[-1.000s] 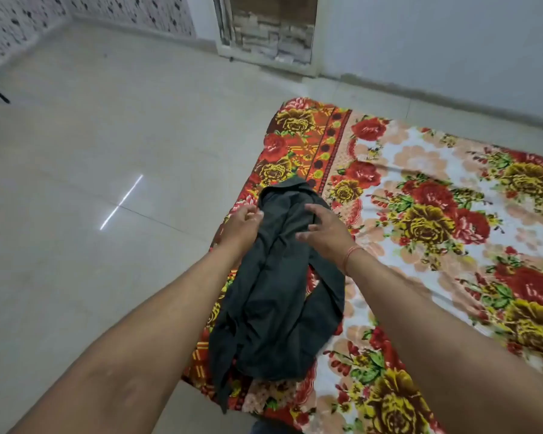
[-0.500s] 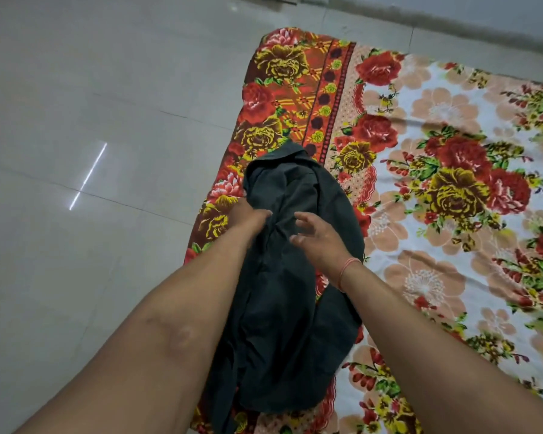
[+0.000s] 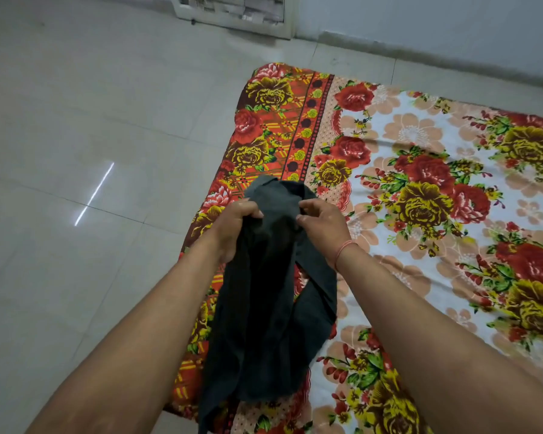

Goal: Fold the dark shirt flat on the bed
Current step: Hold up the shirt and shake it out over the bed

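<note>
One dark shirt (image 3: 265, 311), bunched at the bed's (image 3: 427, 220) left edge; my left hand (image 3: 234, 225) and right hand (image 3: 322, 228) both pinch its top, open bedspread to the right.

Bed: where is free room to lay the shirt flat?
The bed is bare right of the right hand and beyond both hands, up to its far edge. It is crowded only along the left edge, where the left hand and the shirt bunch.

We extend both bare forearms forward. Our left hand (image 3: 235, 225) is clenched, fingers curled inward. Our right hand (image 3: 322, 227) pinches with thumb and fingertips; its wrist carries 1 thread band (image 3: 343, 250).
</note>
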